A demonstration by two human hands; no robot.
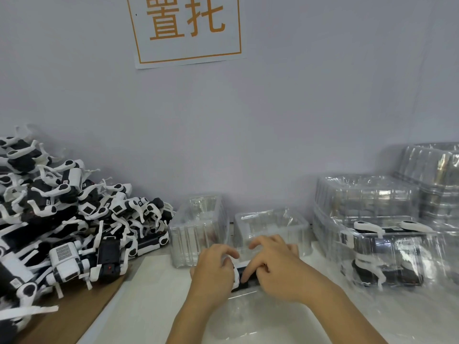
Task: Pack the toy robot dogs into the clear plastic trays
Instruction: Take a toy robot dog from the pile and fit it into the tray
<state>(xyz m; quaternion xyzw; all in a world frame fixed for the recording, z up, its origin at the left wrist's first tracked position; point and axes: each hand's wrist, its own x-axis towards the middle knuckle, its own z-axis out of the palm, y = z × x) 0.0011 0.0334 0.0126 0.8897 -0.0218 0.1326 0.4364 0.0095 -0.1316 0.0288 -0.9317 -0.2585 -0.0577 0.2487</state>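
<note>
toy robot dog (244,275): held over clear tray (248,316) | left hand (213,271), right hand (273,266): fingers curled round dog | handling: seems light, stiff; thin legs fragile, hold the body | pile of dogs (62,219) left of tray; filled trays (387,249) right.

A white sign (187,28) with orange characters hangs on the wall (323,95).

Light: even, soft, cool; no harsh shadows.
Glare: highlights on clear trays (367,194) at 3 o'clock.
Blur: motion smear at 4 and 8 o'clock.
Distortion: wide-angle bending at edges.
</note>
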